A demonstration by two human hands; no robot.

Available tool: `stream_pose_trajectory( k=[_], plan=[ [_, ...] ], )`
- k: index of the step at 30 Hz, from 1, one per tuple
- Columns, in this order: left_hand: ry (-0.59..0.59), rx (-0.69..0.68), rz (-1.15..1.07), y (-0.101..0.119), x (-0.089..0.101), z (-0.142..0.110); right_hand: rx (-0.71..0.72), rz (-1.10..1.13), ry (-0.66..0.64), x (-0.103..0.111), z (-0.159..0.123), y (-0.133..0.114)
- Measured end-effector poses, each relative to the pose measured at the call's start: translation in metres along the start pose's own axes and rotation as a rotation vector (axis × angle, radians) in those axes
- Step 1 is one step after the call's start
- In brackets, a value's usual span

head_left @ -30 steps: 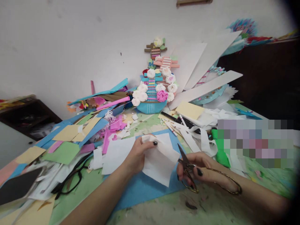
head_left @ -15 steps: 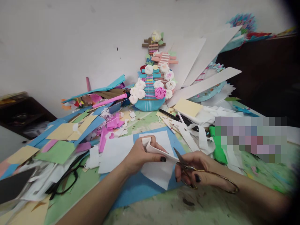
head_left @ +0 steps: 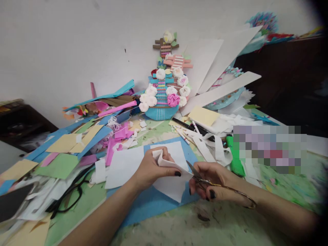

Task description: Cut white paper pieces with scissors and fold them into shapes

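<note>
My left hand (head_left: 153, 167) pinches a folded piece of white paper (head_left: 173, 164) between thumb and fingers, its narrow end pointing right. My right hand (head_left: 210, 179) is closed on a pair of scissors (head_left: 196, 173) with gold-patterned handles. The blades point up and left, at the right end of the folded paper. Whether the blades are apart is hard to make out. Under the hands, white sheets (head_left: 123, 165) lie on a blue sheet (head_left: 139, 208), and one has a jagged lower edge.
Paper guitars with flowers (head_left: 161, 114) lean on the wall. Paper scraps (head_left: 56, 167), black glasses (head_left: 74, 196) and a dark-screened device (head_left: 14, 201) lie left. White strips (head_left: 205, 147), pens (head_left: 183, 123), a yellow paper stack (head_left: 203, 116) and a green object (head_left: 235, 160) lie right.
The whole view has shifted slightly, moving everything a little left and up. Both hands keep their grip, with the scissors still at the folded paper's right end.
</note>
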State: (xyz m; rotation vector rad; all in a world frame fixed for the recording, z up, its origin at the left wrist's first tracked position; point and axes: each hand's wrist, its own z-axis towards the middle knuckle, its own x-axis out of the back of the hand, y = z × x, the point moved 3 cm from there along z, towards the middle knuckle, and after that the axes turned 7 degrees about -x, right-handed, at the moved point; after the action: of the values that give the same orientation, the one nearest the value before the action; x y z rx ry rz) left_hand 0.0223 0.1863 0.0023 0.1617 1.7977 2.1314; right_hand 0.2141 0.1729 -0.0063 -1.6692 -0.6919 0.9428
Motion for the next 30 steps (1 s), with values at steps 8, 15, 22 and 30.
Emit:
stream_pose_trajectory(
  k=[8,15,22,30],
  plan=[
    [0.006,-0.011,0.04,0.001,-0.002,0.0,0.051,0.041,-0.004,0.002,0.0,0.003],
    [-0.027,-0.01,0.026,-0.001,-0.001,0.001,0.031,0.04,0.076,0.002,0.003,0.003],
    [-0.033,-0.02,-0.018,0.0,-0.001,0.001,-0.122,0.015,0.203,0.009,0.006,0.014],
    [0.018,-0.056,-0.005,0.001,0.0,0.0,-0.016,0.058,0.088,0.001,0.003,0.007]
  ],
)
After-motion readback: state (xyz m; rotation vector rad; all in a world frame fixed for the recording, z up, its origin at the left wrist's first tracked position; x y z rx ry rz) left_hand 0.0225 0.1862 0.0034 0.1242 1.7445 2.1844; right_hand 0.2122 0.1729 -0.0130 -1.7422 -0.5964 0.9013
